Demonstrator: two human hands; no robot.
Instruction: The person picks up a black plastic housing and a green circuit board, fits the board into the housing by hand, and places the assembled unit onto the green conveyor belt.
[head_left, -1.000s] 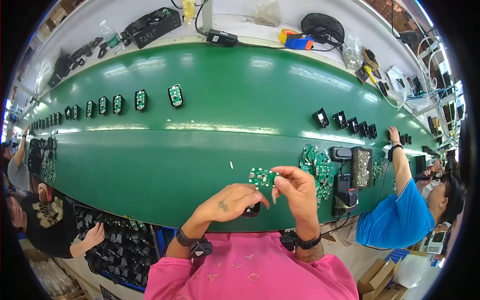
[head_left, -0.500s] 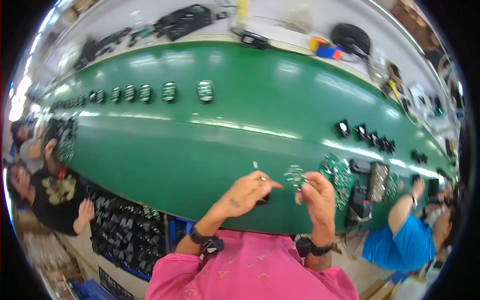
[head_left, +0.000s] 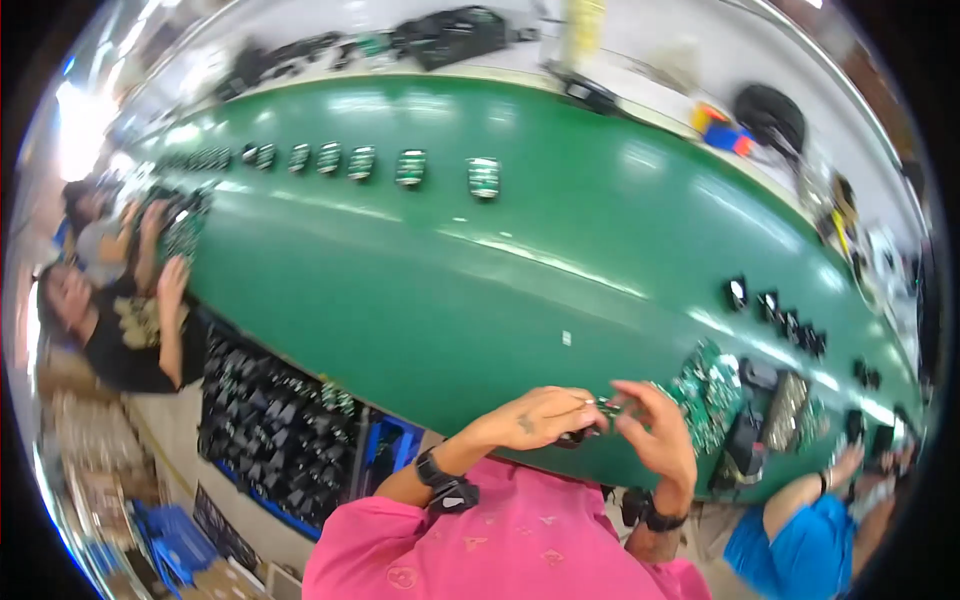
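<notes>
My left hand (head_left: 535, 418) and my right hand (head_left: 658, 436) meet close in front of my chest, over the near edge of the green conveyor belt (head_left: 460, 290). Between their fingertips sits a small green circuit board (head_left: 607, 408), partly hidden by the fingers. A dark small part shows under my left fingers. Both wrists wear black bands. To the right of my right hand lies a stack of green circuit boards (head_left: 705, 395) on the belt.
A row of small green-and-black modules (head_left: 360, 162) rides the far side of the belt; black parts (head_left: 775, 310) sit at right. Black trays of parts (head_left: 270, 420) stand lower left. People work at left (head_left: 130, 320) and lower right (head_left: 800, 530).
The view has swung left and tilted. My hands have drawn closer together and nearer my chest, still holding the small circuit board.
</notes>
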